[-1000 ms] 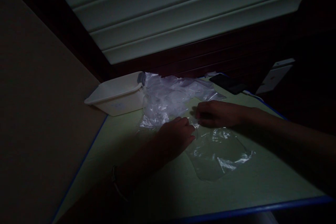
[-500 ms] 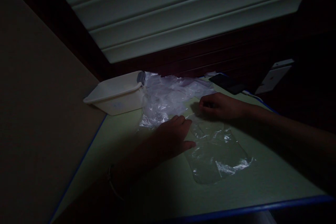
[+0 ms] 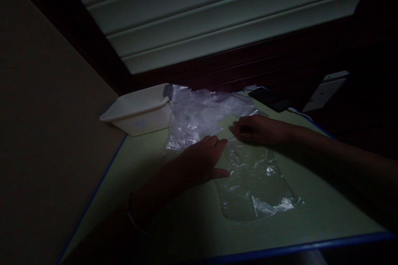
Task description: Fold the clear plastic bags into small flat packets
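Note:
A clear, thin plastic bag [image 3: 258, 186] lies spread on the pale green table, with shiny wrinkles near its lower edge. My left hand [image 3: 202, 159] rests flat at the bag's upper left side, thumb apart from the fingers. At the bag's top edge, my right hand [image 3: 259, 129] is closed, its fingers curled and pinched on the film; the fingertips are partly hidden in the dim light. Just beyond both hands sits a crumpled pile of clear plastic bags [image 3: 202, 112].
A white plastic bin [image 3: 139, 123] stands at the back left against the wall. At the back right lies a dark phone-like slab [image 3: 270, 99], with a white box [image 3: 325, 93] beyond it. Blue edging [image 3: 295, 247] runs along the table's front.
The bag's left side has spread slightly leftward and lies flatter. My right hand has come down a little toward me; my left hand has barely shifted.

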The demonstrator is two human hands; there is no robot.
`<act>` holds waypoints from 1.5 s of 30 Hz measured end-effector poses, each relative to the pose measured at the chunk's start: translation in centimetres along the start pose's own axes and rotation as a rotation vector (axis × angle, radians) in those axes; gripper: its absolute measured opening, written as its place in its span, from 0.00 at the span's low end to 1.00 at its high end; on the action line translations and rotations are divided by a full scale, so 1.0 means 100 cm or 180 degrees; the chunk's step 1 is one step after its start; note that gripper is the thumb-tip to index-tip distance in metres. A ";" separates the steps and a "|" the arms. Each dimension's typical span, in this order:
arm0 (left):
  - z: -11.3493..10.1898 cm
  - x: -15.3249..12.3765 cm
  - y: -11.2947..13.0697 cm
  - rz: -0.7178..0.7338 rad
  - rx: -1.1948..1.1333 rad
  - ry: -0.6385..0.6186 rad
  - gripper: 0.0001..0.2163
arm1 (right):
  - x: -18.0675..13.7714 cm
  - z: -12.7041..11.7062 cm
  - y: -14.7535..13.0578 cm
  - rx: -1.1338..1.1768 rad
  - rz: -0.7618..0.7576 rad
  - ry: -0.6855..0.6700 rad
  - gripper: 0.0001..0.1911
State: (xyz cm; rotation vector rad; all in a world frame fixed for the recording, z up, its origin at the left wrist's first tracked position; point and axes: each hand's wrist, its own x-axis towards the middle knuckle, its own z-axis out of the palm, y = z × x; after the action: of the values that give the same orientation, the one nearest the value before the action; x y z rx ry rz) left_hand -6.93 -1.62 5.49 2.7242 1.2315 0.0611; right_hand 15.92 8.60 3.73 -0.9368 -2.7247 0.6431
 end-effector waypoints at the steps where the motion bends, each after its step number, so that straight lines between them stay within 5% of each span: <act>1: 0.001 0.000 0.000 0.0002 0.0012 -0.0003 0.33 | 0.000 0.000 0.000 0.0054 -0.0013 0.0008 0.07; 14: -0.003 0.000 0.001 -0.0051 0.0011 -0.0074 0.35 | -0.002 0.000 -0.001 -0.0418 -0.0325 0.0272 0.13; 23: -0.001 0.000 -0.001 -0.0025 0.0024 -0.0047 0.35 | 0.000 0.006 -0.009 -0.0367 -0.0247 0.0313 0.07; 29: 0.000 -0.001 -0.002 -0.0037 -0.0024 -0.0050 0.36 | -0.002 -0.002 -0.012 0.0121 0.0038 0.0189 0.10; 37: -0.001 0.000 -0.001 -0.0073 -0.0110 -0.0141 0.38 | -0.001 0.001 -0.009 0.1778 0.0433 0.0061 0.10; 45: 0.001 0.000 -0.003 -0.0044 -0.0070 -0.0131 0.39 | 0.001 0.000 -0.003 0.2052 0.0434 0.0077 0.13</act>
State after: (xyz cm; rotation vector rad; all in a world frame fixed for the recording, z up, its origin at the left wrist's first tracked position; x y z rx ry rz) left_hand -7.18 -1.42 5.37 2.6841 1.2309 0.0170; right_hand 15.66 8.49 3.84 -0.9380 -2.1926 1.4045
